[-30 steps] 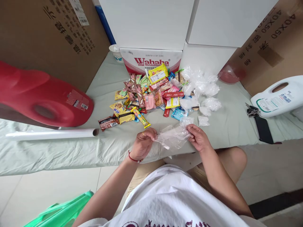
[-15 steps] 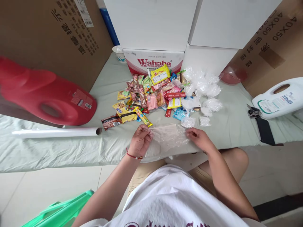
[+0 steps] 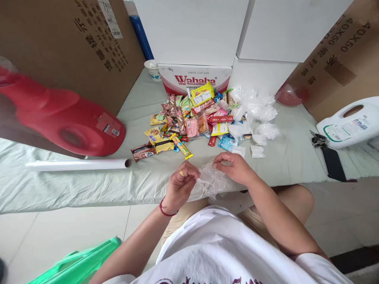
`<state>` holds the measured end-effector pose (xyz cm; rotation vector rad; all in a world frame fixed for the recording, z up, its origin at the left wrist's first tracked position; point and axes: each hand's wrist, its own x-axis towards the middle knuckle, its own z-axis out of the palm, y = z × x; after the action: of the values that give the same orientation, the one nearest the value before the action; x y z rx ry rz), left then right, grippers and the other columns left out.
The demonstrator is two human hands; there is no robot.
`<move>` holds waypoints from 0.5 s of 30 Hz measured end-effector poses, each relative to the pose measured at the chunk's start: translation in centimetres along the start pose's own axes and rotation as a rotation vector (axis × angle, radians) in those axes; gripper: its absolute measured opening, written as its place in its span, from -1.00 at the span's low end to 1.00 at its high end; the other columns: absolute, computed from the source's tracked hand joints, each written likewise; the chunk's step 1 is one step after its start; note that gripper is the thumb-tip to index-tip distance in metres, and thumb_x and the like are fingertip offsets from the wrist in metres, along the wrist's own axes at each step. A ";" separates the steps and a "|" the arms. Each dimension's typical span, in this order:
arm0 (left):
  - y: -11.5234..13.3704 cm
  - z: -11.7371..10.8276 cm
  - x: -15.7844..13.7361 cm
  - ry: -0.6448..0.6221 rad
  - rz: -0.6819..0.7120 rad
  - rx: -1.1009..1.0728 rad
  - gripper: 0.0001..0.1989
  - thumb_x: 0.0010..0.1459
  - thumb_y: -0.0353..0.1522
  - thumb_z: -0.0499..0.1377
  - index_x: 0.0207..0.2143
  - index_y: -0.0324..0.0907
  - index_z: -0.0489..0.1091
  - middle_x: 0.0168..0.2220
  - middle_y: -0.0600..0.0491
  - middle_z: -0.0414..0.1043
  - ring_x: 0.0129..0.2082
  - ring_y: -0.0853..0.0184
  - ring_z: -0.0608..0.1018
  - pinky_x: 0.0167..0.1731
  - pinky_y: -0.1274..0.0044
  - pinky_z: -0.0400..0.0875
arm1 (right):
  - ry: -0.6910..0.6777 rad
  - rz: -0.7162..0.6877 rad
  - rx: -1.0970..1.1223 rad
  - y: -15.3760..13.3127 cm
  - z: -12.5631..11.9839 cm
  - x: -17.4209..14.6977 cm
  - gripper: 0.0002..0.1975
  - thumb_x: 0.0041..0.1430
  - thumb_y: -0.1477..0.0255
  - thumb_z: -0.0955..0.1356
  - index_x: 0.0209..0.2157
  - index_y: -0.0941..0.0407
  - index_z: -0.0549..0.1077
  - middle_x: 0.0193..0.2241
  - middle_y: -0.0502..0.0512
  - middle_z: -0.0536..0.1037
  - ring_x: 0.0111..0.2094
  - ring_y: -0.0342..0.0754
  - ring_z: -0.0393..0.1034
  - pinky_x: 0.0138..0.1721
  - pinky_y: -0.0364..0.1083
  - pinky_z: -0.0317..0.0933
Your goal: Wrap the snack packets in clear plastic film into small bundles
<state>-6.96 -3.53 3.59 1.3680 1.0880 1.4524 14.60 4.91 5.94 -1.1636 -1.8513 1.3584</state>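
Note:
A clear plastic bag point(image 3: 213, 180) hangs crumpled between my two hands at the front edge of the cloth-covered surface. My left hand point(image 3: 184, 182), with a ring and a red bracelet, pinches the bag's left side. At the bag's upper right, my right hand point(image 3: 233, 167) pinches it between thumb and fingers. Just beyond lies a heap of wrapped snacks point(image 3: 194, 122), with a yellow snack stick point(image 3: 181, 146) nearest my left hand. Crumpled clear plastic bundles point(image 3: 254, 108) lie on the heap's right side, and a small folded one point(image 3: 257, 151) sits beyond my right hand.
A red jug point(image 3: 74, 122) and a white roll point(image 3: 79, 165) lie on the left. On the right are a white detergent bottle point(image 3: 349, 122), keys point(image 3: 319, 140) and a black flat object point(image 3: 333, 163). Boxes point(image 3: 195, 77) stand behind; a green bag point(image 3: 79, 260) is below left.
My hands have come closer together, the right one moving left and slightly up. The bag, stretched out before, is now bunched between them.

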 end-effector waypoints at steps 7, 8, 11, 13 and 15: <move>1.7 -6.3 2.9 0.111 0.175 0.319 -0.88 0.22 -0.45 0.26 -0.40 -0.13 0.48 -0.37 0.08 0.41 -0.32 0.34 0.47 -0.27 0.47 0.36 | 0.213 0.059 0.552 -4.4 -4.1 6.6 -0.61 -0.09 0.18 0.61 -0.37 0.08 0.46 -0.43 -0.06 0.53 -0.33 -0.11 0.47 -0.23 -0.09 0.42; 2.5 -7.3 3.7 0.147 0.242 0.357 -0.89 0.22 -0.45 0.26 -0.40 -0.13 0.47 -0.36 0.08 0.41 -0.30 0.33 0.48 -0.23 0.46 0.37 | 0.247 0.043 0.613 -5.1 -4.9 6.9 -0.60 -0.09 0.18 0.61 -0.36 0.07 0.44 -0.43 -0.07 0.52 -0.33 -0.12 0.48 -0.25 -0.11 0.43; 5.1 -9.7 5.3 0.189 0.543 0.560 -0.88 0.18 -0.50 0.28 -0.38 -0.11 0.51 -0.35 0.09 0.38 -0.20 0.28 0.47 -0.12 0.39 0.39 | 0.383 -0.086 0.676 -5.9 -6.7 6.0 -0.61 -0.02 0.20 0.60 -0.33 0.05 0.41 -0.39 -0.08 0.53 -0.37 -0.17 0.50 -0.34 -0.18 0.42; 5.9 -10.5 5.0 0.116 0.684 0.733 -0.83 0.14 -0.54 0.29 -0.35 -0.07 0.54 -0.33 0.08 0.37 -0.14 0.24 0.46 -0.06 0.33 0.38 | 0.451 -0.111 0.661 -4.6 -7.2 4.1 -0.61 0.00 0.19 0.60 -0.32 0.05 0.41 -0.38 -0.09 0.54 -0.45 -0.22 0.45 -0.43 -0.23 0.37; 5.5 -10.5 3.7 -0.013 0.683 0.839 -0.80 0.15 -0.55 0.26 -0.33 -0.04 0.55 -0.30 0.06 0.38 -0.11 0.21 0.47 -0.03 0.29 0.37 | 0.464 0.002 0.620 -1.9 -7.1 1.6 -0.58 -0.05 0.17 0.62 -0.35 0.07 0.42 -0.42 -0.08 0.54 -0.54 -0.26 0.36 -0.53 -0.27 0.28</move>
<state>-17.72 -1.89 9.56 2.5227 1.3683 1.4766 19.13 9.40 9.95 -1.0260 -1.0012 1.3748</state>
